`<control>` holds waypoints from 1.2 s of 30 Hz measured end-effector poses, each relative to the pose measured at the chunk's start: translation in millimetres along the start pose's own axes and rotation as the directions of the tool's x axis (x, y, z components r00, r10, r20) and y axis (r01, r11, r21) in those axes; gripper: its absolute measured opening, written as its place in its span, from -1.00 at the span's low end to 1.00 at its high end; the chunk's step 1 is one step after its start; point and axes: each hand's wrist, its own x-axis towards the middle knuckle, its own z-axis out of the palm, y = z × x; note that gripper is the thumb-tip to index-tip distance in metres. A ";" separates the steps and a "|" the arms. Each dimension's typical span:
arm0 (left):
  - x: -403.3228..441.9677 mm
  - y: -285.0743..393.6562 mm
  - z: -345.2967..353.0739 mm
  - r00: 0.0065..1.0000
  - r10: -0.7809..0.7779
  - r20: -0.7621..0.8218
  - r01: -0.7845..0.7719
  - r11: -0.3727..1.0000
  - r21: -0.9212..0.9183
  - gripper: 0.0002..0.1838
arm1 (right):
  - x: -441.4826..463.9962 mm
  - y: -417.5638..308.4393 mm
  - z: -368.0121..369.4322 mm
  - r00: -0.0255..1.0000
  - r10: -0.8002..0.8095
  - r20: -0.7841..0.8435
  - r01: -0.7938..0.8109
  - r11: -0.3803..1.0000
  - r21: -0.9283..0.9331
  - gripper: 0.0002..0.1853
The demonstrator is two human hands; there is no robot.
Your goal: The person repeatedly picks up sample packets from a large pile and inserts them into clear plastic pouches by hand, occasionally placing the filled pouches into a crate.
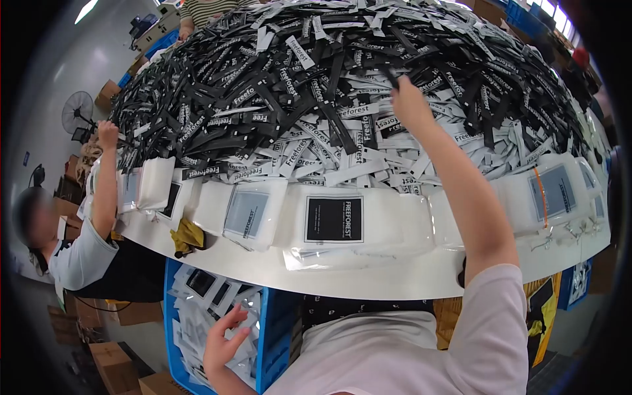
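A large heap of black and white Freeforest packets (263,99) covers the table. My right hand (411,105) reaches over the heap, its fingers closed on a black packet (390,76). Down at the left, my left hand (227,339) is over a blue bin (266,329) of filled clear bags (191,329), its fingers apart and nothing between them. Along the near edge of the table lie stacks of clear plastic bags with printed labels; the middle stack (395,217) has a black label (334,219).
At the left a co-worker (85,257) holds an arm up beside the heap. Another person in a striped top (204,10) is behind it. A yellow cloth (188,237) lies on the table's near edge. A fan (78,112) and cardboard boxes (113,368) are at the left.
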 end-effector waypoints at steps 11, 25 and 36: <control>134.5 115.0 151.0 0.666 0.720 0.196 -0.729 0.573 0.374 -0.51 | -106.2 -26.4 38.1 0.540 -0.785 0.303 0.830 0.557 -0.035 -0.85; 145.6 99.3 152.8 0.535 0.844 -0.028 -0.786 0.510 0.348 -0.71 | -303.4 58.2 -38.3 0.959 -0.212 -0.190 0.278 0.841 0.465 -0.93; 98.0 106.3 175.9 0.451 0.889 0.080 -0.869 0.418 0.264 -0.70 | -301.9 45.5 -66.0 0.816 0.313 0.487 -0.556 0.192 0.808 -0.82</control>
